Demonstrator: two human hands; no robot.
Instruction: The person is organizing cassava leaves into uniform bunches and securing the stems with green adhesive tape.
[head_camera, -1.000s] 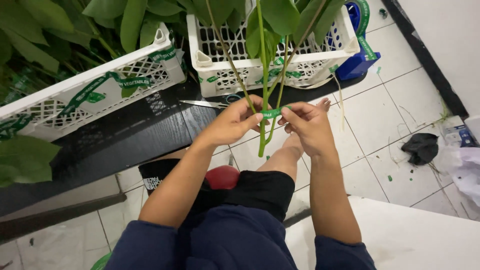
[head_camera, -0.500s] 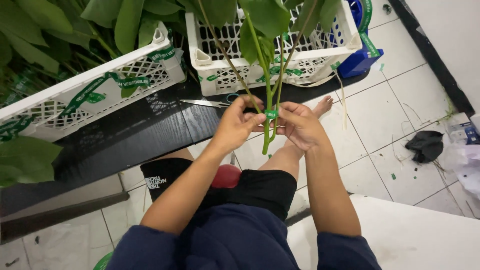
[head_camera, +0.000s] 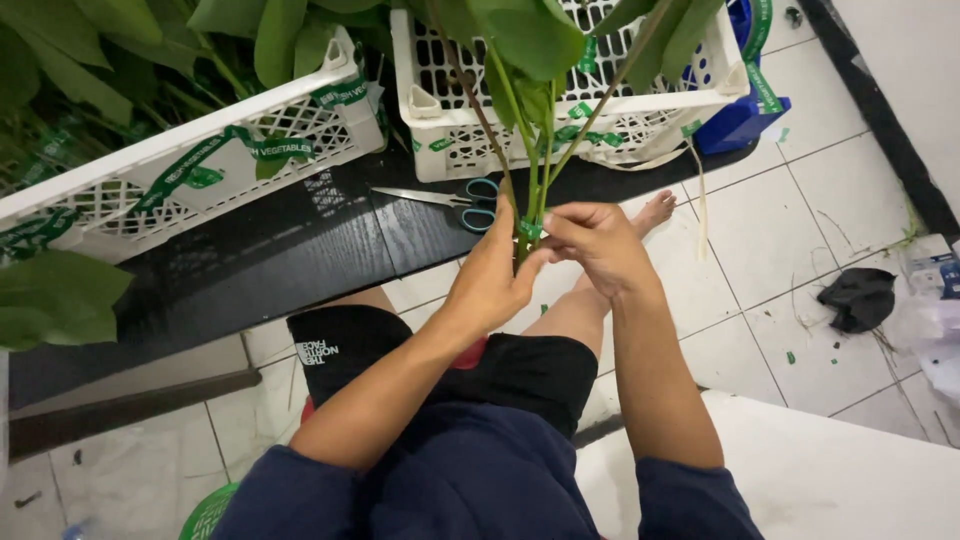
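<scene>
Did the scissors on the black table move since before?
No. The scissors lie on the black table just in front of the white crate, as before; only the camera view shifted slightly.

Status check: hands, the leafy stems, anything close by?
Left hand and right hand both shut on leafy stems at the green tape. Scissors lie just behind on the black board.

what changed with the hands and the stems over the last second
Both hands drew closer together around the green tape on the leafy stems; the left hand closed in under the right hand. The bundle stayed upright and held; the scissors and white crates did not move.
</scene>
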